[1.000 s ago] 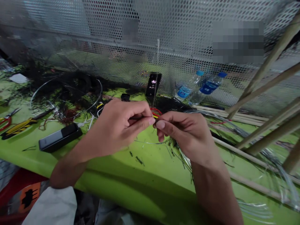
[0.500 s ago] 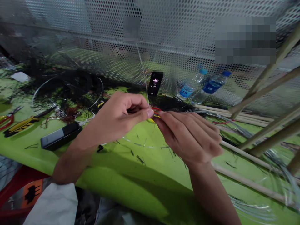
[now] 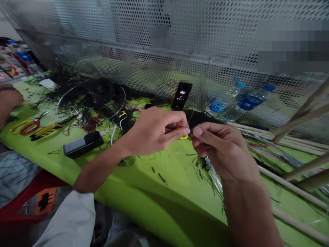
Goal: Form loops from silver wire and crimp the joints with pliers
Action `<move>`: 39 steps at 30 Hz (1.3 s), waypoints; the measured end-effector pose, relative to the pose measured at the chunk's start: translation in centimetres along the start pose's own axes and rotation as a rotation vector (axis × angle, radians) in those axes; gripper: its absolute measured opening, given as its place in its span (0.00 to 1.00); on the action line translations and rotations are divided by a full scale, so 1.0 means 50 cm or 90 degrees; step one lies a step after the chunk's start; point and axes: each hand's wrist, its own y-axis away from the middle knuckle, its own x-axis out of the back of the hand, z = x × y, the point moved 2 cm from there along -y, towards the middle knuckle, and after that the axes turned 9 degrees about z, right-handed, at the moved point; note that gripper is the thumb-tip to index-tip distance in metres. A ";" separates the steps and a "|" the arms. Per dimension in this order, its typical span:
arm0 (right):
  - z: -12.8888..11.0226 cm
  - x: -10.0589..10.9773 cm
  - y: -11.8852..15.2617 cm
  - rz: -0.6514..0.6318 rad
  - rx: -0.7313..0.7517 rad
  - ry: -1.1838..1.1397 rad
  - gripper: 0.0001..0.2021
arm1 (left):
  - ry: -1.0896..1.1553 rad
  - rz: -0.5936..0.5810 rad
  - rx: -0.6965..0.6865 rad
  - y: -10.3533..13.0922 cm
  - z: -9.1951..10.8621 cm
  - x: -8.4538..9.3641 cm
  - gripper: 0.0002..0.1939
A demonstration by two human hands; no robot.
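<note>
My left hand (image 3: 164, 132) is closed in a pinch, thumb against forefinger. Red shows inside its curled fingers and a yellow loop (image 3: 184, 137) sticks out just below the fingertips; the kind of thing is hidden. Close beside it, my right hand (image 3: 221, 144) also pinches with thumb and forefinger, the two sets of fingertips nearly meeting. A faint thin wire (image 3: 191, 117) rises between them; which hand grips it is hard to make out. Below my right hand lies a bundle of clear strands (image 3: 214, 176).
A phone (image 3: 182, 96) leans against the perforated metal panel (image 3: 128, 37). Two bottles (image 3: 218, 104) stand at right near wooden poles (image 3: 293, 192). Scissors (image 3: 29, 127), a yellow-black cutter (image 3: 47, 130), a power bank (image 3: 83, 144) and wire coils lie left. Another person's arm (image 3: 10, 101) rests far left.
The view has swung left. My right hand has turned from laid-over fingers to an upright thumb-and-finger pinch, and its fingertips have come away from the left hand's. The long wire shows less.
</note>
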 end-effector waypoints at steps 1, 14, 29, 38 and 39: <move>0.003 0.001 -0.003 0.011 0.018 0.026 0.12 | 0.002 0.003 0.015 -0.001 -0.003 -0.001 0.09; 0.008 -0.005 0.025 0.234 0.715 0.501 0.25 | 0.117 0.013 0.105 -0.006 -0.011 0.011 0.11; -0.021 0.002 0.009 -0.048 0.320 0.308 0.08 | 0.007 0.002 0.024 0.006 0.010 0.008 0.09; -0.039 -0.002 0.033 -0.009 0.509 0.415 0.11 | 0.130 -0.021 0.128 0.005 0.011 0.018 0.11; -0.042 -0.005 0.038 0.014 0.564 0.461 0.14 | 0.133 -0.018 0.135 0.004 0.010 0.020 0.11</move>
